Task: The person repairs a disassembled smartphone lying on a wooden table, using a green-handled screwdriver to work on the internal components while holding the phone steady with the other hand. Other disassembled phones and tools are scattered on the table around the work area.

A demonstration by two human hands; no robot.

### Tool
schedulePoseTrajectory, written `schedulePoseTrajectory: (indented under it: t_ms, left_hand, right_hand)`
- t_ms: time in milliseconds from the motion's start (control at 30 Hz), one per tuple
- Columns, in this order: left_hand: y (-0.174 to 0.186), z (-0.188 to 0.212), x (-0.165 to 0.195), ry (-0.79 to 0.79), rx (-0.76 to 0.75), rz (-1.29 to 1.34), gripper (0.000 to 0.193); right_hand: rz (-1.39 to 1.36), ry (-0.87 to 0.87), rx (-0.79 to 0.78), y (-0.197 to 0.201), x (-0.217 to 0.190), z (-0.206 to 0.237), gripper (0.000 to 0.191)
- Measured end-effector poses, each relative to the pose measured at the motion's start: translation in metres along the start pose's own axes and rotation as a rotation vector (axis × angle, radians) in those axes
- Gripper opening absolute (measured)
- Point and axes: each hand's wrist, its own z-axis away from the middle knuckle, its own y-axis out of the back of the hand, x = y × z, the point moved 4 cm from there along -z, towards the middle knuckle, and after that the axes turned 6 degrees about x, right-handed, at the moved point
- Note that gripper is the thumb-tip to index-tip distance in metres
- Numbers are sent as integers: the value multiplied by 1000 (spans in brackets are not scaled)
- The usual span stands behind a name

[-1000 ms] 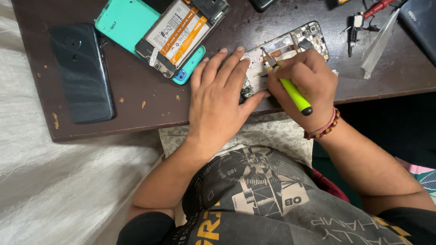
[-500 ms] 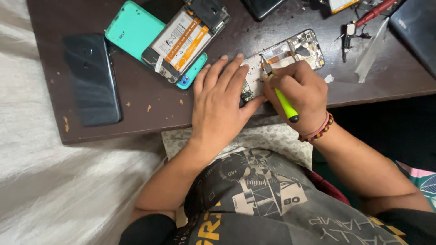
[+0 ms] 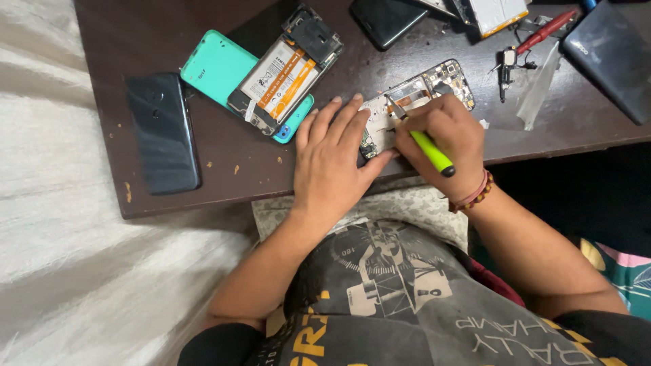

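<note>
Dark table [image 3: 224, 176]: opened phone [image 3: 434, 85] under right hand [image 3: 441, 146].

We see a white-and-orange rectangular battery label [image 3: 279, 76] in the opened phone on the table, a dark screen [image 3: 163, 132] — blank — lying left of it

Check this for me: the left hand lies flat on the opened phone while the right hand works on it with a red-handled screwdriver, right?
Not quite. The screwdriver in the right hand has a bright green handle, not red, as the head view shows. The rest holds: the left hand lies flat on the opened phone while the right works on it.
</note>
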Motion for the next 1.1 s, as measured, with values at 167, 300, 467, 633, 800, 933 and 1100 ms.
schedulePoseTrajectory:
  t_ms: [167,300,467,633,800,933,1100]
  left_hand:
    - [1,2,2,3,3,10,63]
    - [2,2,3,-4,1,15,64]
    - [4,2,5,-4,-8,20,64]
    - [4,3,6,-4,-12,12,64]
    - [4,4,6,-2,-14,15,65]
    - [4,4,6,4,-23,19,64]
    - [5,4,6,4,-25,13,64]
  right_hand:
    - [-64,-16,39,3,9,0,24]
    - [-84,-28,17,4,11,1,24]
    - [-84,-31,4,5,10,1,26]
    - [-52,-42,12,5,8,0,27]
    - [-30,-48,8,5,5,0,27]
    - [-10,-47,16,4,2,1,28]
    - [12,-53,2,3,-1,4,26]
